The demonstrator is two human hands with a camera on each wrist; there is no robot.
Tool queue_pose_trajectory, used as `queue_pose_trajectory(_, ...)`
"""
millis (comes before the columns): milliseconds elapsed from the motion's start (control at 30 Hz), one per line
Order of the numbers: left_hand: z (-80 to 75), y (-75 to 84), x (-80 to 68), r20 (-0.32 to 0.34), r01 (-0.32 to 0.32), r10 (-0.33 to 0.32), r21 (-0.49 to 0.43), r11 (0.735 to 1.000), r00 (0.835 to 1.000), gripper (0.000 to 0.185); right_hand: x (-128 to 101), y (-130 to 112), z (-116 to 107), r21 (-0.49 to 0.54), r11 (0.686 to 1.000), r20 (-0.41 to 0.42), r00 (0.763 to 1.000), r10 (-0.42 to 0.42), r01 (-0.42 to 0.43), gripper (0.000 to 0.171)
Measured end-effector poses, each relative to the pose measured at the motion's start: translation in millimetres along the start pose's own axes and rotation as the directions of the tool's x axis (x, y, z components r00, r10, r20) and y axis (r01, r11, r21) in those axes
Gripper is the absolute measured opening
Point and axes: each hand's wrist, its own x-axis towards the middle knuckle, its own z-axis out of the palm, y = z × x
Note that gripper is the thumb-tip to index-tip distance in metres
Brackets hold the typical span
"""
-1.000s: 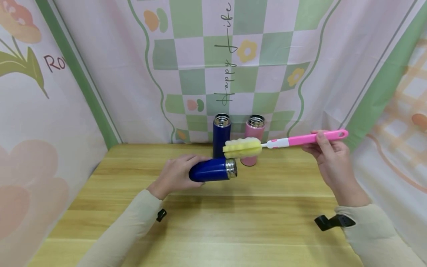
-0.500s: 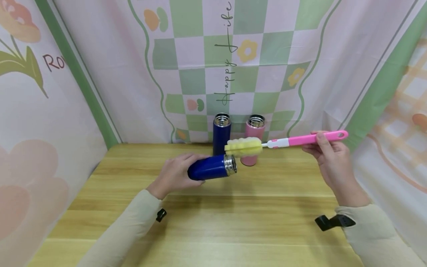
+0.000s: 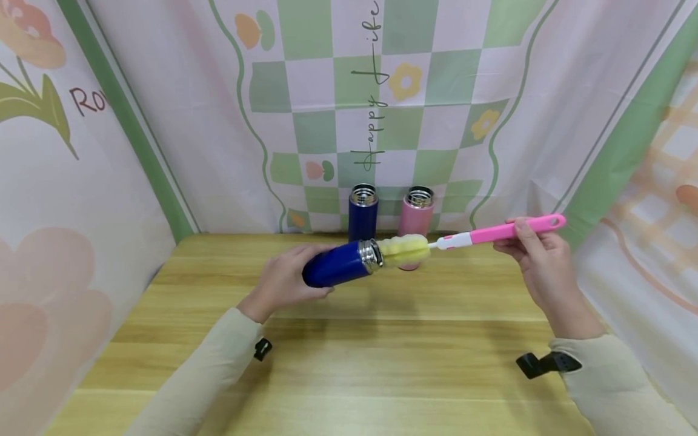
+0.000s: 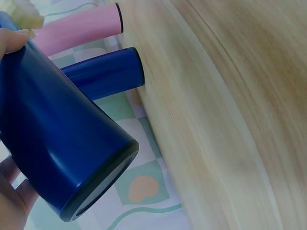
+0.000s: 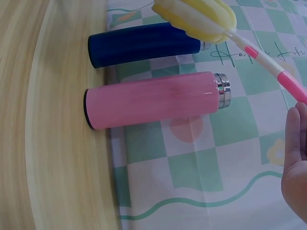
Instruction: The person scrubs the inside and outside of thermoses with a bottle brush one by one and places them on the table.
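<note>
left hand (image 3: 280,281): fingers wrapped round the blue flask (image 3: 338,271), holding it off the tabletop (image 3: 382,357), tipped nearly flat, steel mouth toward the right and slightly up. In the left wrist view the base (image 4: 98,184) points away from the palm; a fingertip lies on the body.
right hand (image 3: 537,257): thumb and fingers pinch the pink handle (image 3: 512,227) of the brush (image 3: 469,237) near its far end, which has a hang hole.
sponge (image 3: 405,251): yellow head of the brush, its tip touching the flask mouth; most of it is outside. Cannot tell how deep the tip sits.
flask position: in the air above the middle of the tabletop, nearer the back edge.
progress: early, as I read it. Brush and flask are both in hand and lined up, sponge just at the rim. Pushing in and scrubbing look not yet done.
left to do: judging by the two open flasks waiting, those seem untouched by the brush.
second blue flask (image 3: 362,212): upright at the back edge, no lid.
pink flask (image 3: 417,212): upright just right of it, near but apart, no lid.
backdrop (image 3: 338,109): checked cloth with flowers behind the back edge.
</note>
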Motion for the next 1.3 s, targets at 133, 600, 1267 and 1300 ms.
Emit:
queue_pose_trajectory(133,0.3,0.0,0.2,-0.006,0.012,-0.012,0.003,1.000,1.000,0.077,-0.2,-0.6,0.5,-0.008,1.000,-0.009,1.000,-0.001,0.001,0.021)
queue_pose_trajectory(600,-0.6,2.1,0.2,0.000,0.062,-0.062,0.020,0.998,0.998,0.079,-2.0,-3.1,0.1,-0.002,0.999,0.026,0.999,0.035,-0.035,0.021)
queue_pose_trajectory(1267,4.1,0.8,-1.6,0.015,0.015,-0.016,0.086,0.996,1.000,0.076,-3.3,-5.5,2.1,0.063,0.996,0.037,0.998,0.054,-0.057,0.022)
queue_pose_trajectory(1300,4.2,1.3,-1.7,0.020,0.013,-0.015,0.087,0.996,1.000,0.076,-3.4,-5.7,2.2,0.064,0.996,0.037,0.998,0.055,-0.058,0.022)
